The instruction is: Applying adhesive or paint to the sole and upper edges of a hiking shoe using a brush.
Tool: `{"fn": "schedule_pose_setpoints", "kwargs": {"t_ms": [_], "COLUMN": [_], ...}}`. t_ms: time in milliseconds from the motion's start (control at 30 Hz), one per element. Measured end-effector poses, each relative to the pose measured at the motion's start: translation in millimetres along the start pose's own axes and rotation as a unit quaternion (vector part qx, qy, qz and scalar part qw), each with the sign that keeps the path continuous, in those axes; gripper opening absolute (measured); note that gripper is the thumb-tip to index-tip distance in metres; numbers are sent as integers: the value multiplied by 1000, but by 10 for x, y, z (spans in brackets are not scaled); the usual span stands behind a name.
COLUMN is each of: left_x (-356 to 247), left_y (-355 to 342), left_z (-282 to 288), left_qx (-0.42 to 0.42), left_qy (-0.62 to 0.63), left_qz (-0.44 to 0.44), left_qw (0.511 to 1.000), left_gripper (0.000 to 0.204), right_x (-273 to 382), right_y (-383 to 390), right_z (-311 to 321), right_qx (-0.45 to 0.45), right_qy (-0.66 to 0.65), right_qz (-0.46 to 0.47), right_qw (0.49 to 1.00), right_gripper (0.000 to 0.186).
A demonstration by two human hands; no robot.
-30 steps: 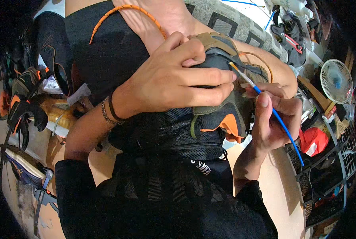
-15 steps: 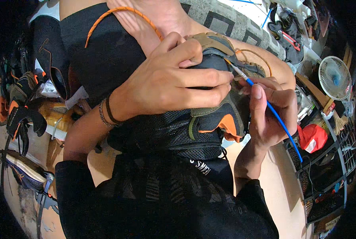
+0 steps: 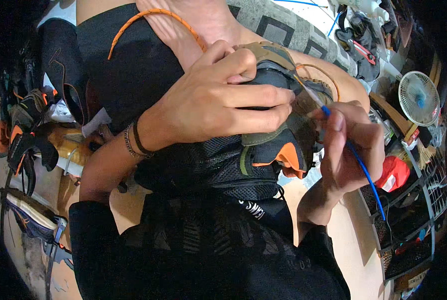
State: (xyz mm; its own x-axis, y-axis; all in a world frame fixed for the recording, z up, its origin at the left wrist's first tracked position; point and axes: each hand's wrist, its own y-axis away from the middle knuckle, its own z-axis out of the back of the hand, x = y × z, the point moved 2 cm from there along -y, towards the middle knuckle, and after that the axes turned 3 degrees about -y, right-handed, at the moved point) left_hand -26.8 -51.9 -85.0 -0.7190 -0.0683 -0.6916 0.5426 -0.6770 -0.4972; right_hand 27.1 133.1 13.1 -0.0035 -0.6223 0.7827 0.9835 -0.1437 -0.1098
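A dark hiking shoe [image 3: 263, 139] with black mesh, olive panels and an orange heel part rests across my lap. My left hand [image 3: 203, 102] is closed over it, two fingers stretched along its upper and the others curled at its top edge. A thin paintbrush [image 3: 366, 172] with a blue handle is pinched in my right hand [image 3: 353, 142]. Its fine tip points up and left, close beside the shoe's sole edge; I cannot tell whether it touches. An orange shoelace [image 3: 148, 12] flecked with black arcs above my left hand. My right fingers are slightly smeared.
More shoes lie at the left, among them a dark sneaker [image 3: 31, 215] and an orange-black one [image 3: 28, 135]. On the right are a small white fan [image 3: 419, 97], a red bag [image 3: 393, 173] and wire racks [image 3: 428, 200]. Red-handled pliers [image 3: 364, 52] lie farther off.
My right hand has shifted right with the paintbrush, and its tip has drawn away rightward from the shoe's upper toward the sole edge. My left hand and the shoe have barely moved.
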Motion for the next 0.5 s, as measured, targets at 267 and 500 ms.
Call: {"fn": "schedule_pose_setpoints", "kwargs": {"t_ms": [267,500], "left_x": [-2,-1], "left_y": [-2,5], "left_z": [10,0], "left_qx": [0,-3], "left_qy": [-2,-11], "left_qz": [1,-3], "left_qw": [1000,1000], "left_gripper": [21,23], "right_x": [22,-20], "right_y": [-70,-142], "right_z": [15,-78], "right_qx": [102,113], "right_qy": [45,51], "right_qz": [37,50], "right_qw": [993,991], "right_gripper": [16,17]}}
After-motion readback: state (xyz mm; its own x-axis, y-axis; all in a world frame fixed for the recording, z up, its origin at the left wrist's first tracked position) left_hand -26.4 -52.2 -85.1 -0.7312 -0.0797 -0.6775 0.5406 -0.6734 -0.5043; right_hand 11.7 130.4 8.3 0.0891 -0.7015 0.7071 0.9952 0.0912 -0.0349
